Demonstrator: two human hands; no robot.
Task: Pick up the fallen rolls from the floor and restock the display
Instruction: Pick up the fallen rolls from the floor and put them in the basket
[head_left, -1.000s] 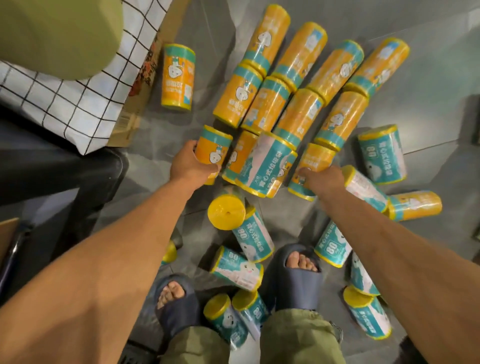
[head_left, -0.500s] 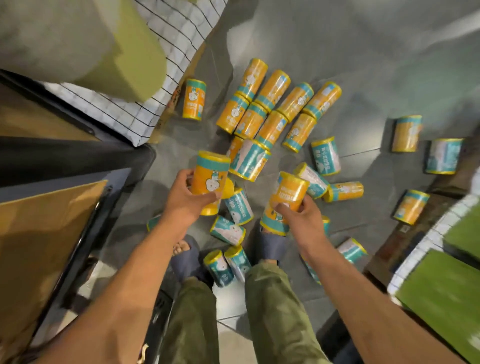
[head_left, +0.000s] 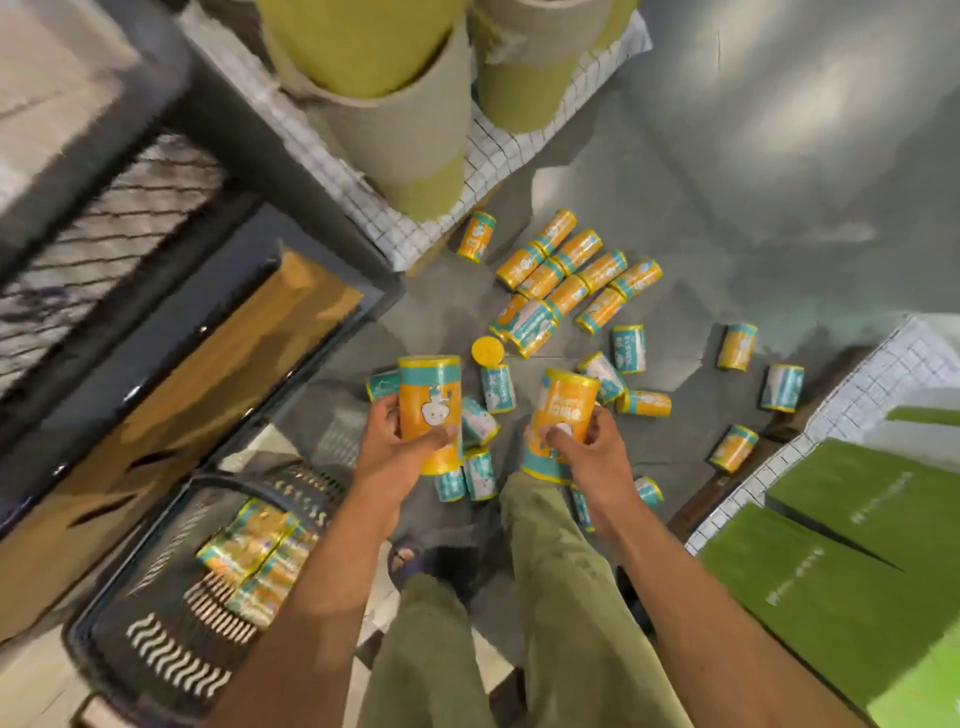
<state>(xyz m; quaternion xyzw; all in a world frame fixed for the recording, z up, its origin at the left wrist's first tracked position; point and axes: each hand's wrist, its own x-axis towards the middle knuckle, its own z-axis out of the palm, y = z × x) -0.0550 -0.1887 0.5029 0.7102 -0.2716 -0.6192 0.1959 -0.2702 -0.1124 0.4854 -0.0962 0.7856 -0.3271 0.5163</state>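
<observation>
Judging by the easy one-handed hold, these look light and firm: left grip (head_left: 402, 449) wraps one roll (head_left: 429, 392) mid-barrel, right grip (head_left: 589, 449) a second roll (head_left: 567, 402) lower down; glossy film may slip.

Loose olive-green trousers (head_left: 561, 597) cover both legs, and the right leg is faintly mottled with darker spots. A dark slide sandal (head_left: 441, 566) sits on the left foot, toes showing at its open front. The left hand (head_left: 400, 447) and right hand (head_left: 592, 441) are bare, as are both forearms.
</observation>
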